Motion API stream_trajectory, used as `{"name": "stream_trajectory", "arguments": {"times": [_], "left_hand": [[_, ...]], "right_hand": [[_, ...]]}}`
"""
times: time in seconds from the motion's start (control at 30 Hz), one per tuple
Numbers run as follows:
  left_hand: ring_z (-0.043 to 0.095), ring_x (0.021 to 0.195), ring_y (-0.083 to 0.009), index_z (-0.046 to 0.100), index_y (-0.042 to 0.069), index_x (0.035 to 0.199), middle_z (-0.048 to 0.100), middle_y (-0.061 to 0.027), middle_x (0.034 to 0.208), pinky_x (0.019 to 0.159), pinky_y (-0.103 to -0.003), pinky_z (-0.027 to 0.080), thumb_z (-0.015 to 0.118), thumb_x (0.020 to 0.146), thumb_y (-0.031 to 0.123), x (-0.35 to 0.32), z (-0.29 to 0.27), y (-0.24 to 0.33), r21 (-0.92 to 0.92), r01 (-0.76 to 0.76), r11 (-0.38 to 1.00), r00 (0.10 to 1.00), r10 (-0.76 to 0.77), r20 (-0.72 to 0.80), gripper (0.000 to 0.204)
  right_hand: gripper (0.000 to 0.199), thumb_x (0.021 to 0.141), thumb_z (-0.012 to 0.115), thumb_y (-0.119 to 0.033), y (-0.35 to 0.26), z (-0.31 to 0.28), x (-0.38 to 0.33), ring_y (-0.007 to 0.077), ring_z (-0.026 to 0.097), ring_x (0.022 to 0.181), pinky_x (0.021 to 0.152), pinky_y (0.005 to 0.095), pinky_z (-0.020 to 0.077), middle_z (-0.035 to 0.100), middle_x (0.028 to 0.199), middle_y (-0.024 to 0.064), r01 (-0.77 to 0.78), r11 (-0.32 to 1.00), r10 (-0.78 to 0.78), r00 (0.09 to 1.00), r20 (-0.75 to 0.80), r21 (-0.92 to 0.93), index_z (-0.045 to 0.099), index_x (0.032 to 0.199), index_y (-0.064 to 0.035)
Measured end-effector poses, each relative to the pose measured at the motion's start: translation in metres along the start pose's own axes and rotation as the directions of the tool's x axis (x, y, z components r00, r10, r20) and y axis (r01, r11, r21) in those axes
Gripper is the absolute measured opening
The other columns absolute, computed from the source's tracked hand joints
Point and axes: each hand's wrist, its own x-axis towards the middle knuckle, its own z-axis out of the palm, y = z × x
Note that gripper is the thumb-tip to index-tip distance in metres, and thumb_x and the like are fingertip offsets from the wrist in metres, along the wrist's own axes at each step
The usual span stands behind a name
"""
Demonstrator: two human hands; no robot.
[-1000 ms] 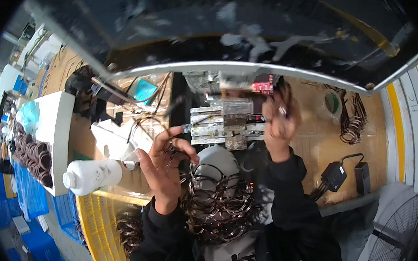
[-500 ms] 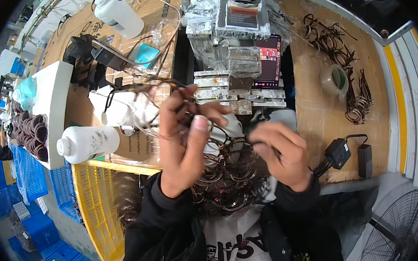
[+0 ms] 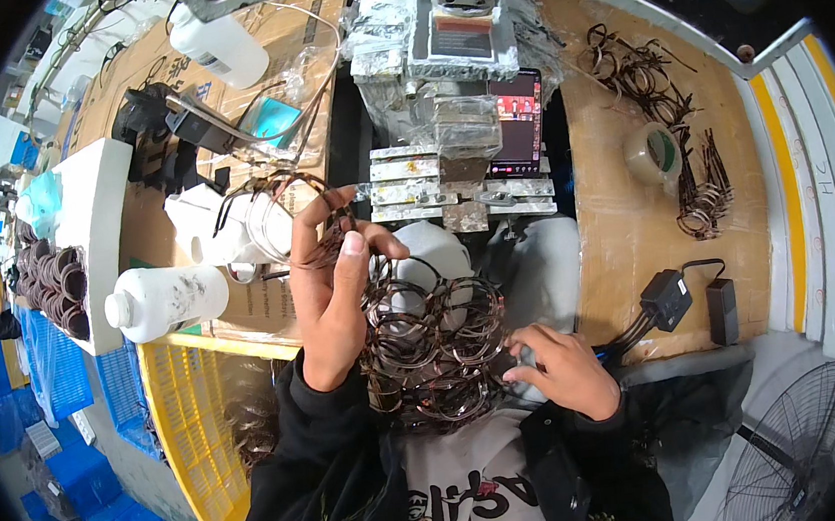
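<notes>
My left hand (image 3: 333, 304) is closed round several brown eyeglass frames (image 3: 277, 206), raised left of centre with their rims and temples fanned out to the left. Below it, against my front, lies a pile of dark brown, glossy eyeglass frames (image 3: 445, 333), stacked in rows. At the right edge of that pile is my right hand (image 3: 569, 371), its thumb and forefinger apart and nothing visible between them. Whether its fingertips touch the outermost frames cannot be made out.
A dirty metal machine (image 3: 453, 106) stands ahead, with a lit phone (image 3: 520, 125) against it. White bottles (image 3: 168, 301) and a yellow basket (image 3: 187, 423) are at the left. Loose frames (image 3: 636, 74), a tape roll (image 3: 651, 154) and a black adapter (image 3: 665, 299) lie on the right cardboard.
My right hand has moved down and nearer to me, from above the pile to its right edge. My left hand, still holding the frames, has shifted slightly left and down.
</notes>
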Motion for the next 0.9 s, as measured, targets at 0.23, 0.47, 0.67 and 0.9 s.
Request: {"name": "stream_trajectory", "arguments": {"times": [0.23, 0.47, 0.67, 0.9], "left_hand": [[0.056, 0.076, -0.0156, 0.036, -0.005, 0.124, 0.058, -0.0111, 0.080, 0.074, -0.029, 0.045, 0.043, 0.093, 0.008, 0.000, -0.006, -0.002, 0.023, 0.005, 1.000, 0.998, -0.003, -0.066, 0.035], [0.056, 0.075, -0.0164, 0.039, -0.003, 0.123, 0.056, -0.0103, 0.079, 0.074, -0.032, 0.048, 0.043, 0.093, 0.009, 0.003, -0.023, -0.003, 0.040, -0.015, 0.999, 0.993, 0.019, -0.114, 0.032], [0.056, 0.075, -0.0170, 0.039, -0.002, 0.122, 0.055, -0.0109, 0.079, 0.074, -0.033, 0.048, 0.041, 0.094, 0.009, 0.002, -0.023, -0.009, 0.052, 0.016, 0.999, 0.992, -0.009, -0.129, 0.031], [0.059, 0.081, -0.0240, 0.034, -0.004, 0.128, 0.056, -0.0144, 0.085, 0.079, -0.037, 0.049, 0.044, 0.093, 0.016, -0.006, -0.023, -0.008, 0.039, -0.008, 0.999, 0.996, 0.012, -0.093, 0.042]], "right_hand": [[0.020, 0.081, 0.063, -0.017, 0.005, 0.004, 0.006, 0.0294, 0.060, 0.075, 0.065, 0.0347, 0.0478, 0.057, 0.093, 0.0090, 0.156, 0.985, -0.157, 0.988, -0.008, -0.077, 0.059, 0.096, -0.0034], [0.007, 0.077, 0.063, -0.005, 0.013, -0.053, -0.017, 0.0189, 0.059, 0.058, 0.051, 0.0275, 0.0451, 0.059, 0.066, 0.0087, 0.499, 0.843, -0.459, 0.862, -0.214, 0.203, 0.065, 0.083, -0.0028], [0.009, 0.079, 0.053, -0.006, 0.044, -0.063, 0.066, 0.0179, 0.053, 0.057, 0.052, 0.0256, 0.0411, 0.057, 0.069, 0.0100, 0.394, 0.737, -0.618, 0.062, -0.784, -0.550, 0.058, 0.081, 0.0015], [0.011, 0.090, 0.055, -0.008, 0.018, -0.054, 0.188, 0.0079, 0.042, 0.068, 0.059, 0.0231, 0.0345, 0.051, 0.081, 0.0025, 0.806, 0.435, -0.025, 0.457, -0.889, 0.402, 0.055, 0.098, -0.0012]]}}
